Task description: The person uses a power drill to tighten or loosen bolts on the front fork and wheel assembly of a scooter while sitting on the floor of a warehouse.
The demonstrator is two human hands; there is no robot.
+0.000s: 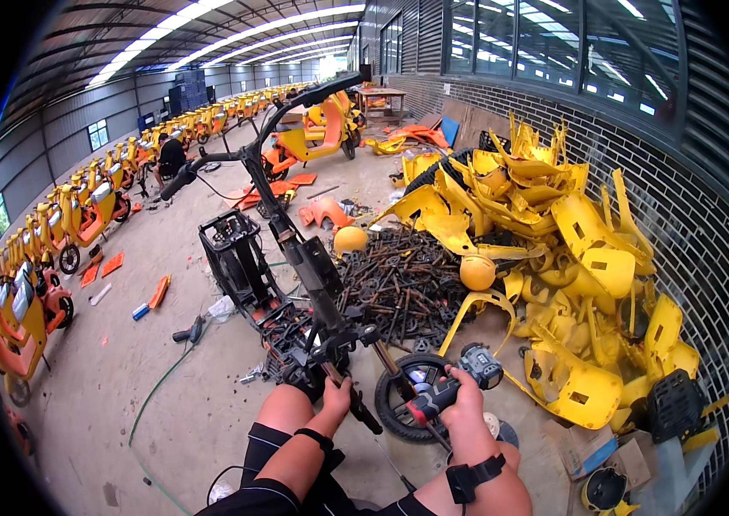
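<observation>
In front of me stands a stripped scooter frame (295,249), its black steering column leaning and its handlebar raised. My left hand (336,400) is closed around a fork leg (332,371) below the column. Held in my right hand (465,396) is a grey and black cordless impact wrench (433,401) with a red-trimmed base; its head points away to the right. The second fork leg (387,358), copper-coloured, runs down toward the front wheel (392,423), partly hidden behind the wrench and hand. My knees flank the frame's lower end.
Yellow body panels (588,396) are heaped at the right by the brick wall. Beside them lies a pile of rusty metal parts (399,288). A black tool (190,330) and green hose (151,400) lie on the floor. Rows of scooters (89,211) and a person (172,157) are leftward.
</observation>
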